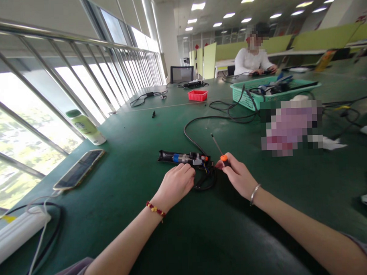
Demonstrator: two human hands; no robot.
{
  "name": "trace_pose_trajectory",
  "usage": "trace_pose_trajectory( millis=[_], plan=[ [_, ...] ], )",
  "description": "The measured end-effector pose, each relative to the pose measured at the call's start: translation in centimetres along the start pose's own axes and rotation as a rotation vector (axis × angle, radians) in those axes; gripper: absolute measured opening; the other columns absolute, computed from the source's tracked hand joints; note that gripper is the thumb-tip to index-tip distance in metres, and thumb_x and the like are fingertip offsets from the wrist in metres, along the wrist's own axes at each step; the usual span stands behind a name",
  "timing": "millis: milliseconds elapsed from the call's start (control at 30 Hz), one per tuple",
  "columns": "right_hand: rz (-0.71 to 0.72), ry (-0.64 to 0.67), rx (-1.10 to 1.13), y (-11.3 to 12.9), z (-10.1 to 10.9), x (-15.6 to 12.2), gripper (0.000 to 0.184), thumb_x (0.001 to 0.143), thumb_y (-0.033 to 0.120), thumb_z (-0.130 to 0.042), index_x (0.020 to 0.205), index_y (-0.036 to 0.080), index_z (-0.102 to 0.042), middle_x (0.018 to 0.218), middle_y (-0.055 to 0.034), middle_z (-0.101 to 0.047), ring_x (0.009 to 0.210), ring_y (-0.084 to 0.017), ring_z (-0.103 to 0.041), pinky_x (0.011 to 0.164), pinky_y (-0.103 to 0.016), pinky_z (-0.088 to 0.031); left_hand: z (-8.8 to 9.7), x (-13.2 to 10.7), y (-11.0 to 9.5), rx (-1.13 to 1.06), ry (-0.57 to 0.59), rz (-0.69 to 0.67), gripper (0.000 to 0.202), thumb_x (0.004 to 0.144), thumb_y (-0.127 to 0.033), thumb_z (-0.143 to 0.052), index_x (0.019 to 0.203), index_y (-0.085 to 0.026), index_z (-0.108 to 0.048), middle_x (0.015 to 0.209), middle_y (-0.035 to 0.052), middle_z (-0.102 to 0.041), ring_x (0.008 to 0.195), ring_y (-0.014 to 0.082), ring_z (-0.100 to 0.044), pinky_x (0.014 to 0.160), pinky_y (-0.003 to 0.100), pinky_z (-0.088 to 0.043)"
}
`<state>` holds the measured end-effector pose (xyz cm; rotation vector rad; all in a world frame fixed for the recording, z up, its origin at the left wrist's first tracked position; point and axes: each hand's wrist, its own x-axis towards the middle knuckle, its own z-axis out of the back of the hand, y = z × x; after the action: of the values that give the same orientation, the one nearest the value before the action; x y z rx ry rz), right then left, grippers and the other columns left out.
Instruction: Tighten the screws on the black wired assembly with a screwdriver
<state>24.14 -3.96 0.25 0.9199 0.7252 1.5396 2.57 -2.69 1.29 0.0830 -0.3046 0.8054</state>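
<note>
Screwdriver (223, 158) clasped in right hand (239, 175).

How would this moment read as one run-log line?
left hand: curled beside long black opened device, contact unclear | right hand: holds orange-and-black screwdriver, pointing away from device | rear: black cable, red plastic bin

Left: red-and-gold bracelet (156, 209) | Right: silver bangle (255, 194) | Sleeves (71, 273): greyish purple
</note>
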Motion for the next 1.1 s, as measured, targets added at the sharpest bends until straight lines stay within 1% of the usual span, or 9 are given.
trace_pose_trajectory(
  millis=[67,167,233,367,500,633,767,900,1100],
  plan=[
    [-0.001,-0.001,0.048,-0.24,-0.07,0.02,0.006,0.079,0.021,-0.04,0.081,0.023,-0.045,0.082,-0.0007,-0.061,0.084,-0.018,-0.058,0.078,-0.034,-0.042,-0.12,-0.06,0.23,-0.159,-0.107,0.068,0.01,0.084,-0.013,-0.05,0.084,-0.019,-0.058,0.085,0.0025,-0.062,0.081,0.0163,-0.058,0.072,0.028,-0.049],
    [-0.007,0.003,0.148,-0.36,-0.1,0.04,0.006,0.079,0.021,-0.039,0.079,0.023,-0.044,0.083,-0.0013,-0.064,0.083,-0.018,-0.06,0.079,-0.034,-0.044,-0.19,0.05,0.56,-0.387,-0.328,0.212,0.009,0.085,-0.017,-0.052,0.086,-0.02,-0.06,0.087,0.0022,-0.065,0.082,0.0158,-0.061,0.075,0.029,-0.051],
    [-0.011,0.03,0.221,-0.23,-0.15,-0.05,0.005,0.079,0.021,-0.039,0.077,0.023,-0.043,0.082,-0.0018,-0.066,0.082,-0.018,-0.061,0.08,-0.035,-0.045,-0.26,0.2,0.73,-0.489,-0.421,0.283,0.009,0.086,-0.019,-0.053,0.086,-0.019,-0.062,0.087,0.0024,-0.067,0.082,0.0159,-0.063,0.076,0.029,-0.052],
    [-0.002,0.117,0.257,0.22,-0.24,-0.42,0.004,0.079,0.022,-0.04,0.075,0.023,-0.04,0.087,-0.0032,-0.067,0.085,-0.018,-0.062,0.084,-0.036,-0.045,-0.61,0.37,0.89,-0.606,-0.423,0.356,0.009,0.084,-0.021,-0.057,0.084,-0.018,-0.066,0.085,0.0018,-0.068,0.079,0.0155,-0.064,0.075,0.029,-0.054],
    [-0.002,0.131,0.227,0.41,-0.22,-0.57,0.004,0.08,0.022,-0.04,0.076,0.023,-0.04,0.088,-0.0035,-0.067,0.086,-0.019,-0.061,0.085,-0.038,-0.044,-0.9,0.33,0.92,-0.641,-0.417,0.394,0.009,0.083,-0.021,-0.058,0.085,-0.018,-0.066,0.085,0.0016,-0.069,0.079,0.0154,-0.064,0.075,0.029,-0.054],
    [0.002,0.129,0.219,0.4,-0.19,-0.52,0.005,0.081,0.022,-0.039,0.077,0.023,-0.044,0.087,-0.0038,-0.068,0.085,-0.019,-0.062,0.084,-0.038,-0.045,-0.69,0.18,0.86,-0.516,-0.409,0.324,0.01,0.086,-0.021,-0.055,0.086,-0.019,-0.065,0.088,0.0025,-0.068,0.081,0.0158,-0.064,0.075,0.029,-0.053],
    [0.004,0.134,0.197,0.47,-0.17,-0.51,0.007,0.08,0.021,-0.039,0.079,0.022,-0.046,0.088,-0.0043,-0.067,0.086,-0.019,-0.061,0.084,-0.038,-0.044,-0.19,0.07,0.74,-0.217,-0.42,0.186,0.012,0.089,-0.02,-0.052,0.088,-0.019,-0.064,0.088,0.0033,-0.068,0.086,0.0171,-0.061,0.078,0.031,-0.051],
    [-0.008,0.146,0.207,0.36,-0.22,-0.41,0.007,0.08,0.022,-0.039,0.08,0.022,-0.046,0.088,-0.0042,-0.066,0.087,-0.019,-0.06,0.084,-0.038,-0.043,0.05,0.07,0.66,0.002,-0.461,0.037,0.013,0.089,-0.018,-0.052,0.087,-0.017,-0.065,0.086,0.0026,-0.069,0.084,0.016,-0.061,0.076,0.028,-0.05],
    [-0.001,0.155,0.194,0.18,-0.34,-0.38,0.005,0.079,0.022,-0.039,0.08,0.023,-0.044,0.088,-0.0039,-0.064,0.087,-0.019,-0.059,0.083,-0.037,-0.041,0.05,0.05,0.64,0.176,-0.436,0.016,0.014,0.085,-0.016,-0.054,0.083,-0.018,-0.067,0.082,0.0016,-0.069,0.078,0.0158,-0.061,0.068,0.027,-0.05]
  ],
)
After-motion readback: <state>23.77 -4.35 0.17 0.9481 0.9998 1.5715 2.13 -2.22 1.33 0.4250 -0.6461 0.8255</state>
